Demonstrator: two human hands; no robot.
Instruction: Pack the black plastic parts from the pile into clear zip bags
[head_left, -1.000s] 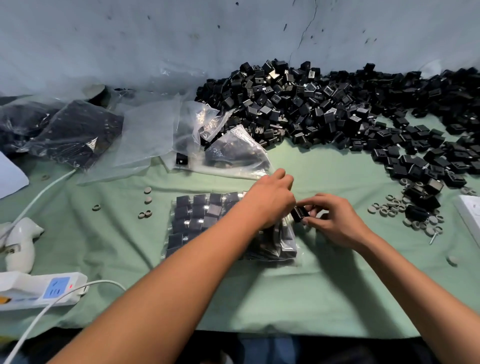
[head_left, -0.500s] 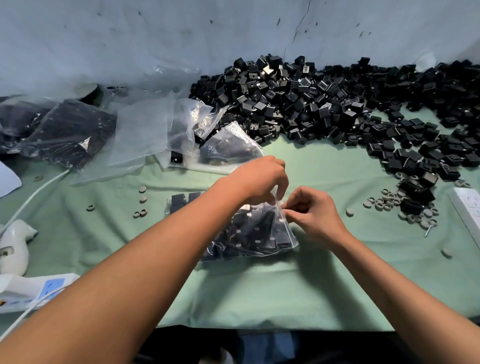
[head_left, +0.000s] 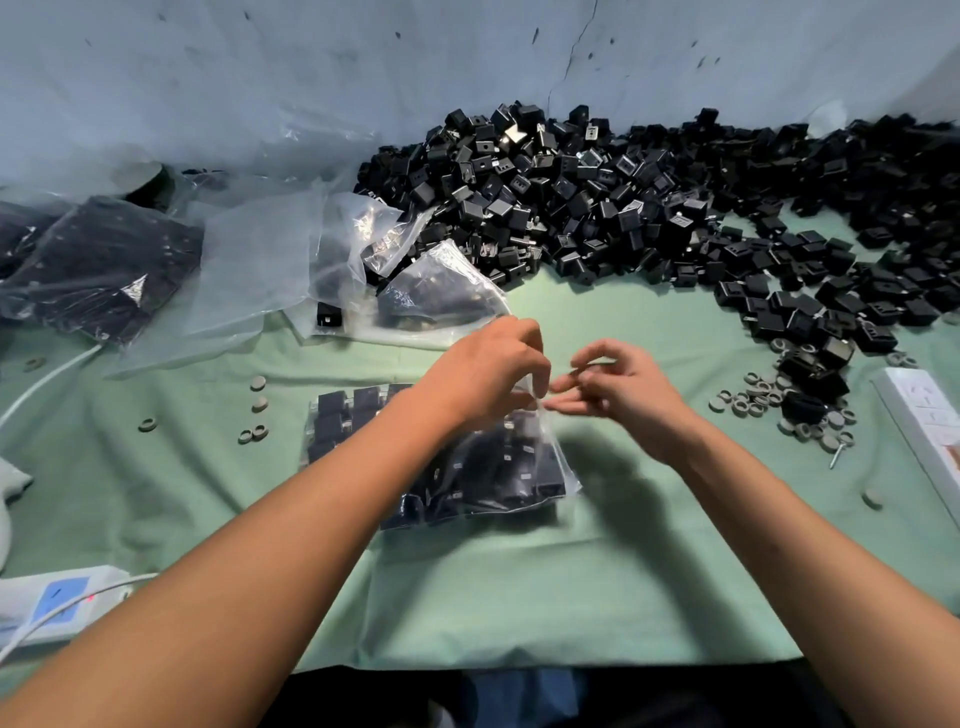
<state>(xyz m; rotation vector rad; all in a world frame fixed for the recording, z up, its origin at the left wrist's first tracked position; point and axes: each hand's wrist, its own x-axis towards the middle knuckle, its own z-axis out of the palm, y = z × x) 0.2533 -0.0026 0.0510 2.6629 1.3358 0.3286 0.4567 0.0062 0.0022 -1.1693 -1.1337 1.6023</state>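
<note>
While the filled bag (head_left: 467, 467) lies on the table (head_left: 519, 597), the left hand (head_left: 488, 369) pinches its mouth and the right hand (head_left: 618, 384), fingers loosely curled, holds nothing I can make out. Press the seal along evenly; the pile (head_left: 623, 208) lies beyond the bag.

Your clear zip bag (head_left: 498, 467) sits on the green cloth right in front of you, stuffed with small black boxy parts lying in rough rows, its top edge lifted up toward you while the filled bottom rests on the cloth. Behind it, the pile of black plastic parts (head_left: 649, 208) spreads along the wall from the middle of the table out to your right, a loose heap of little cube-like housings lying every which way. To your left of the pile lie more clear bags (head_left: 270, 270), some flat and some crumpled.
</note>
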